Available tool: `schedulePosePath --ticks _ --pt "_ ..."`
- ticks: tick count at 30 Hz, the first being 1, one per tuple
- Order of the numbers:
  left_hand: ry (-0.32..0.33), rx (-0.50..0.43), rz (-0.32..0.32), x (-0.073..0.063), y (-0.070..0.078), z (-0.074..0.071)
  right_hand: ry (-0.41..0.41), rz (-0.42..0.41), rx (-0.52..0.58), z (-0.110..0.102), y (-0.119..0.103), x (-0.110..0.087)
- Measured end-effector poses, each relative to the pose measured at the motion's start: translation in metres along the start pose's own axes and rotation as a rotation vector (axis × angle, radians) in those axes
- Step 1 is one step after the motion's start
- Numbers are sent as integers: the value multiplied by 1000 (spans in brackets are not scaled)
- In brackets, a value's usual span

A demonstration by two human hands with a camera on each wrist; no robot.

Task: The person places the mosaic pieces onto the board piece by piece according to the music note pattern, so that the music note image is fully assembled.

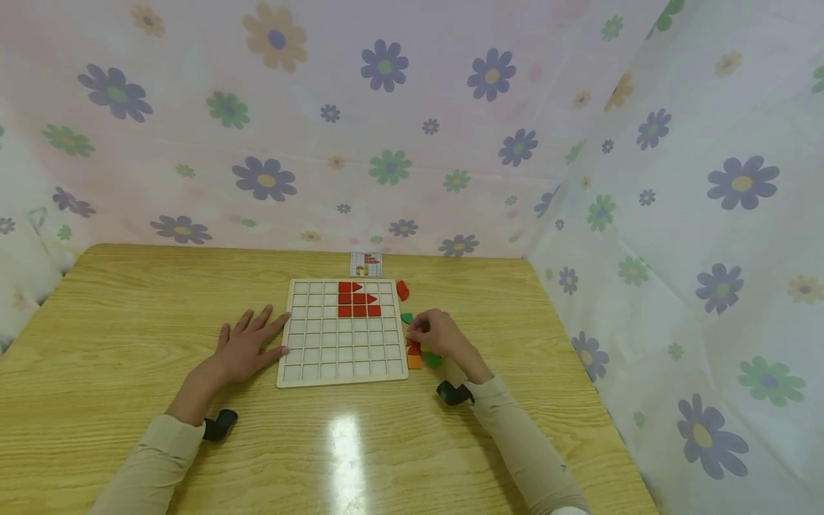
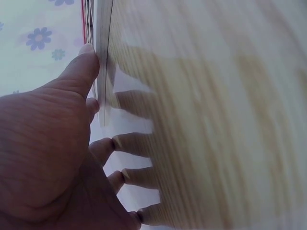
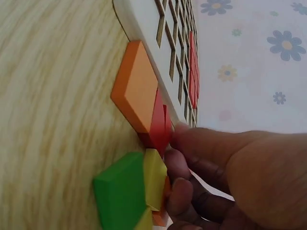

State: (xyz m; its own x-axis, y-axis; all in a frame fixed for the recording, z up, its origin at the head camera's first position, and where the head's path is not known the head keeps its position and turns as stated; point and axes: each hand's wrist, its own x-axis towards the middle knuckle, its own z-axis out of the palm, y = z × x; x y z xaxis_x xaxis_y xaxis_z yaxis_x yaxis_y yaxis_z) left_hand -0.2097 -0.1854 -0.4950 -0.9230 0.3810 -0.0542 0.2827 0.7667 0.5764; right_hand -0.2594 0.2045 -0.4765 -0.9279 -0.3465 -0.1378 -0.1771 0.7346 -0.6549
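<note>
A pale wooden grid board lies on the table, with red square and triangular blocks filling some upper cells. My left hand spreads its fingers at the board's left edge; the left wrist view shows the thumb against that side. Beside the right edge, my right hand bends its fingers over loose blocks. Its thumb and index fingertips are at a red block in the right wrist view; whether they pinch it is hidden. An orange block, a yellow block and a green block lie close by.
A small printed pattern card lies behind the board. Another red block and a green block sit along the board's right side. Flower-patterned cloth stands behind the wood-grain table.
</note>
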Motion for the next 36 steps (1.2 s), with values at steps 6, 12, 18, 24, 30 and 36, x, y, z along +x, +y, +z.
schedulePosePath --ticks 6,12,18,24,30,36 --pt "-6 -2 -1 0 -2 0 -42 -22 49 -4 -1 -3" --pt "-7 1 -5 1 -2 1 -32 -17 49 -4 0 -3" --pt "-9 14 -8 1 -2 1 13 -31 45 0 2 -1" --pt "-8 21 -6 0 -3 1 39 -42 66 -2 1 -3" --pt "-4 15 -4 -1 -2 0 63 -73 78 -1 4 -1" --pt "-1 14 0 0 -3 1 97 -145 148 6 9 4"
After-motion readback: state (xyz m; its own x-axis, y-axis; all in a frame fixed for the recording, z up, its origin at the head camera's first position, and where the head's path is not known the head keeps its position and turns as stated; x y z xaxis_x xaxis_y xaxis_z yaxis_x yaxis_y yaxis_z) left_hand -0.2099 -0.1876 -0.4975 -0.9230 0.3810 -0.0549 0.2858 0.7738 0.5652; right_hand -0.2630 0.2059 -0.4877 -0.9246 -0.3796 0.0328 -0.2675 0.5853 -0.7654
